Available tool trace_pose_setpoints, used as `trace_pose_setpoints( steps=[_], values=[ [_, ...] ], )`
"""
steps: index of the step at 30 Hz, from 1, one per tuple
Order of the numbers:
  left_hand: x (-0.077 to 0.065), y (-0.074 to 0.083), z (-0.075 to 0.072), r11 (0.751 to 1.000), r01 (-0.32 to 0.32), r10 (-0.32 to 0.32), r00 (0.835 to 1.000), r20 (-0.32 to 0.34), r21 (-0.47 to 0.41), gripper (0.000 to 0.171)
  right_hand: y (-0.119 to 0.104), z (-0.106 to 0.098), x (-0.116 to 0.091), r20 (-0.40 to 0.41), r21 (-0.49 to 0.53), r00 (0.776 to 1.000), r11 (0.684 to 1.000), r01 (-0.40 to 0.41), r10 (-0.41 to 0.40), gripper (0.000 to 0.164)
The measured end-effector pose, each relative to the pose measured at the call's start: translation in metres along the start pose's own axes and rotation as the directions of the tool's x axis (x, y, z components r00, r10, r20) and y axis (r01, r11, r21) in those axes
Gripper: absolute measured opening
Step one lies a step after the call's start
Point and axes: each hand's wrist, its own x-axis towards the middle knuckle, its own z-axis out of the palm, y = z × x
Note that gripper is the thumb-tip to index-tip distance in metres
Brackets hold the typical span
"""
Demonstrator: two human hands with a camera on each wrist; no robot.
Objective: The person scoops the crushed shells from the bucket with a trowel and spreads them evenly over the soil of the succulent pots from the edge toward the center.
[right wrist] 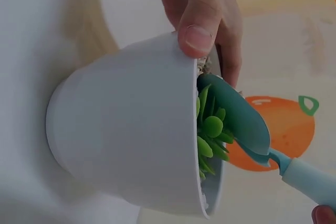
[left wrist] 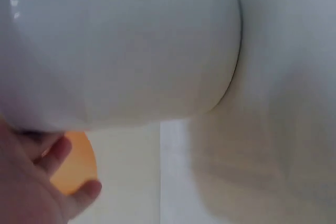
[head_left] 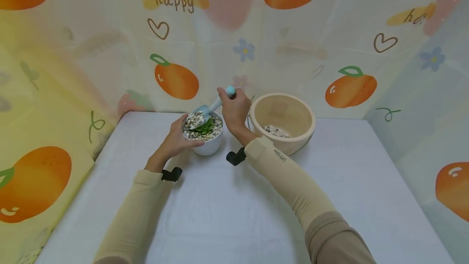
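A small white pot (head_left: 207, 148) stands on the table, filled with pale mixed pebbles around a green succulent (head_left: 206, 128). My left hand (head_left: 176, 137) grips the pot at its rim from the left, its thumb along the near side. In my right hand (head_left: 236, 108) is the handle of a light blue garden trowel (head_left: 217, 104). Its scoop, with pebbles in it, tilts down over the pot beside the leaves. From the right wrist, the scoop's teal underside (right wrist: 239, 116) overlaps the rim and the succulent (right wrist: 212, 127). The white pot wall (left wrist: 121, 51) fills much of the left wrist view.
A wide cream pot (head_left: 309, 113) stands just right of my right hand, with some pebbles (head_left: 275, 131) at its bottom. A white cloth (head_left: 220, 215) covers the table. Behind it hangs a curtain (head_left: 220, 60) printed with oranges and hearts.
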Motion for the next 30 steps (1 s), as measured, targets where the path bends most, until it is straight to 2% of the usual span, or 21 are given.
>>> trace_pose_setpoints(
  steps=[3,6,8,10,14,17,19,23,30],
  values=[
    [-0.005,0.003,0.007,1.000,0.015,-0.014,0.999,-0.048,0.023,0.117,-0.001,-0.002,0.000,0.004,0.004,1.000,1.000,0.007,-0.007,0.034],
    [-0.009,0.007,0.010,1.000,0.002,0.000,0.995,-0.097,0.029,0.114,-0.001,-0.003,0.001,0.008,0.008,1.000,1.000,0.006,-0.006,0.034],
    [-0.011,0.009,0.009,0.999,-0.014,0.017,0.995,-0.098,0.029,0.113,-0.002,-0.003,0.001,0.012,0.010,1.000,1.000,0.004,-0.004,0.034],
    [-0.011,0.007,0.004,0.999,-0.036,0.036,0.997,-0.071,0.003,0.112,-0.002,-0.002,0.001,0.014,0.011,1.000,1.000,-0.004,0.004,0.034],
    [-0.007,0.001,-0.007,0.996,-0.051,0.055,0.997,0.049,-0.070,0.116,-0.004,-0.004,0.000,0.002,0.014,1.000,1.000,-0.015,0.015,0.033],
    [-0.002,-0.002,-0.011,0.995,-0.026,0.037,0.993,0.111,-0.099,0.120,-0.005,-0.005,0.001,-0.002,0.013,1.000,1.000,-0.017,0.017,0.033],
    [0.000,-0.004,-0.010,0.995,0.002,0.010,0.993,0.120,-0.099,0.123,-0.006,-0.004,0.001,0.001,0.009,1.000,1.000,-0.014,0.014,0.033],
    [0.000,-0.005,-0.005,0.994,0.019,-0.012,0.997,0.073,-0.103,0.121,-0.006,-0.004,0.000,0.001,0.002,1.000,1.000,-0.002,0.002,0.032],
    [-0.011,0.004,0.006,0.997,-0.015,0.012,0.999,-0.053,-0.069,0.114,-0.008,-0.004,0.001,-0.010,-0.006,1.000,1.000,0.010,-0.010,0.033]
  ],
)
